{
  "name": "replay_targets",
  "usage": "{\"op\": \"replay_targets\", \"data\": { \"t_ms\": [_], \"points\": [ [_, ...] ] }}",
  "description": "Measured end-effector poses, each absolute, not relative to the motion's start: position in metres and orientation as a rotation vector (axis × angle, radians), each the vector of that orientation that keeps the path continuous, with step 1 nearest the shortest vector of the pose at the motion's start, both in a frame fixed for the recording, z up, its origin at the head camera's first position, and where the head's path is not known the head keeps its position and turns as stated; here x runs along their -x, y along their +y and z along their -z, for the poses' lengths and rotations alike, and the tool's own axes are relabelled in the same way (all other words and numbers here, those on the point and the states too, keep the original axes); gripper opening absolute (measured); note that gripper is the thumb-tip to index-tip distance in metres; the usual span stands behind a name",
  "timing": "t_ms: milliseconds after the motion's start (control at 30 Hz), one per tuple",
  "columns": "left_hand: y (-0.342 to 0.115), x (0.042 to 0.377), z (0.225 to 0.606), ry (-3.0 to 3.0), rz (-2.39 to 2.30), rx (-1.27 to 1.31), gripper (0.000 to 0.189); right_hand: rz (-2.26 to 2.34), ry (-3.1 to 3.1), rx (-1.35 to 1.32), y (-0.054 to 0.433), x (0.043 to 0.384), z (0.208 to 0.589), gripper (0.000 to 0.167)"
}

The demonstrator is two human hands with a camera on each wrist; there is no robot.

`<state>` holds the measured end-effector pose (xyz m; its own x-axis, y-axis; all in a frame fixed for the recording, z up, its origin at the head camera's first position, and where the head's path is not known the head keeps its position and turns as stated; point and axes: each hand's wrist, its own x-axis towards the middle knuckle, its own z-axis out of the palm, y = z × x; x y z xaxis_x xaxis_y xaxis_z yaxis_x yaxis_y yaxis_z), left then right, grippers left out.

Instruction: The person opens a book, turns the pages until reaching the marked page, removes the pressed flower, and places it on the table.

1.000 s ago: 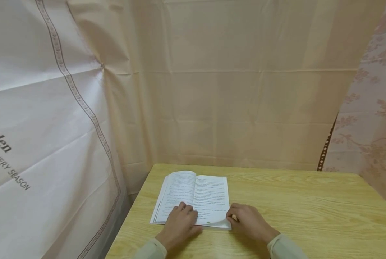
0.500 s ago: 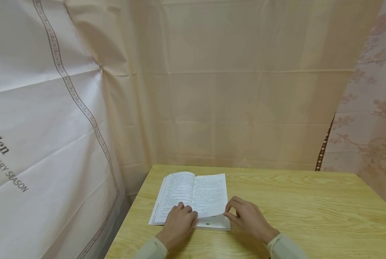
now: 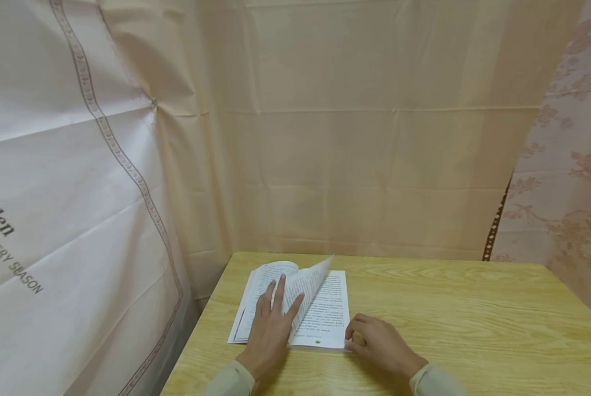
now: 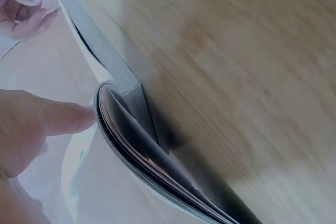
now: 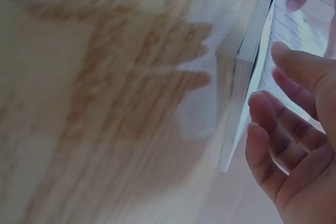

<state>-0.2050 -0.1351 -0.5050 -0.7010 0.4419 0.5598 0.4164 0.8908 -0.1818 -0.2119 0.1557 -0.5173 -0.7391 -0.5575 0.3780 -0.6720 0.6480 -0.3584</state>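
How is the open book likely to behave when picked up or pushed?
The open book would probably flop, since its left pages curve visibly. Pushed, it should slide rather than roll, lying open on the table.

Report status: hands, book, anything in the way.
Left hand spread over open book; right hand loosely curled by its near right corner. One page raised. No obstruction visible.
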Motion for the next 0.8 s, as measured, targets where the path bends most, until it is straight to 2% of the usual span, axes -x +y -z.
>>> {"op": "replay_targets", "data": {
  "t_ms": [200, 500, 800],
  "points": [
    [-0.1384, 0.2043, 0.5052, -2.471, -0.162, 0.679, 0.049, -0.652, -2.63, -1.002, 0.1543, 0.2121, 0.5206, 0.013],
    [-0.1375, 0.2017, 0.5059, -2.583, -0.15, 0.689, 0.038, -0.611, -2.649, -1.01, 0.1528, 0.2138, 0.5212, 0.021],
    [-0.1412, 0.2006, 0.5072, -2.529, -0.176, 0.762, 0.022, -0.627, -2.67, -1.029, 0.1517, 0.2181, 0.5205, 0.014]
  ]
}}
